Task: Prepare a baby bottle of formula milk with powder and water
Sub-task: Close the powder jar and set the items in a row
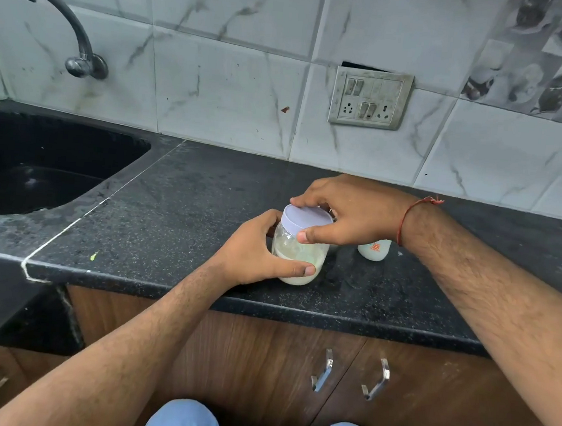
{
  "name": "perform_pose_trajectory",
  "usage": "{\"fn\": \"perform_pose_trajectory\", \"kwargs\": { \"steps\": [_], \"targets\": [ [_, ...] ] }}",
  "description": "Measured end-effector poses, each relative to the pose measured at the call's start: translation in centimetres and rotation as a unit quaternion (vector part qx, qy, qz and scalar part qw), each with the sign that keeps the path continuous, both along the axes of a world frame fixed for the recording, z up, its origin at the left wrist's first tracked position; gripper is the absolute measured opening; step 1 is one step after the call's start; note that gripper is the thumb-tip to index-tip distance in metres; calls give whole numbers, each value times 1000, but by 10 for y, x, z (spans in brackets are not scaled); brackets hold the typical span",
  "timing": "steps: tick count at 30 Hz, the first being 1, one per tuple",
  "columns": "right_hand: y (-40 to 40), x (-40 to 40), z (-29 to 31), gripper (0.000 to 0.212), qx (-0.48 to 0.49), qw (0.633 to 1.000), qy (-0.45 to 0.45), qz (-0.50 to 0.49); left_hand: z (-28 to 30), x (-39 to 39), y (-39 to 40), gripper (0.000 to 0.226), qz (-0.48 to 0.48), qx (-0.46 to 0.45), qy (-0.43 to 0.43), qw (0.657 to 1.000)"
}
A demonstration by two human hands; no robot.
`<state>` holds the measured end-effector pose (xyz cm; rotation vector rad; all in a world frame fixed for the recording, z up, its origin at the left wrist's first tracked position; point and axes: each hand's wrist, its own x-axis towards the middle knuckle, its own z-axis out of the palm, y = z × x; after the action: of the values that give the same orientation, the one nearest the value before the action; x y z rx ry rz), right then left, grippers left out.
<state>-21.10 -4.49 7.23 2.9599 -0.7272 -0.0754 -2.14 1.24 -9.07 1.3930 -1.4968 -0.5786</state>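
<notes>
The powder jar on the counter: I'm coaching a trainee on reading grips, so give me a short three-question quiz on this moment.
1. True or false: the lid is already off the jar.
2. Which hand grips the jar's body? A) left hand B) right hand C) neither
3. Fill in: the white bottle stands on the countertop, partly hidden behind the person's right ____.

Key: 1 false, the lid sits on the jar under the right hand's fingers; 2 A; 3 wrist.
</notes>
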Motion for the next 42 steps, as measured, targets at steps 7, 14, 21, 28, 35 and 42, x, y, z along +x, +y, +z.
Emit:
{"fn": "perform_pose_trajectory", "kwargs": {
  "steps": [7, 14, 21, 28, 35, 42],
  "targets": [
    [7, 3, -14, 59, 6, 998, -54, -32, 1, -1, 4, 90, 6, 8, 23, 1000],
    [14, -45, -61, 62, -33, 924, -377, -55, 8, -2, 13, 99, 18, 22, -10, 1000],
    [-37, -109, -133, 50, -39, 766, -606, -211, 12, 32, 24, 98, 50, 42, -24, 998],
    [-79, -121, -155, 83, 153, 744, -563, -326, 19, 55, 11, 84, 98, 52, 21, 994],
    [-92, -117, -158, 79, 175, 771, -541, -287, 13, 64, -10, 111, 98, 49, 67, 992],
    [-93, -116, -157, 61, 174, 790, -514, -287, 5, 63, -16, 71, 90, 33, 73, 993]
  ]
}}
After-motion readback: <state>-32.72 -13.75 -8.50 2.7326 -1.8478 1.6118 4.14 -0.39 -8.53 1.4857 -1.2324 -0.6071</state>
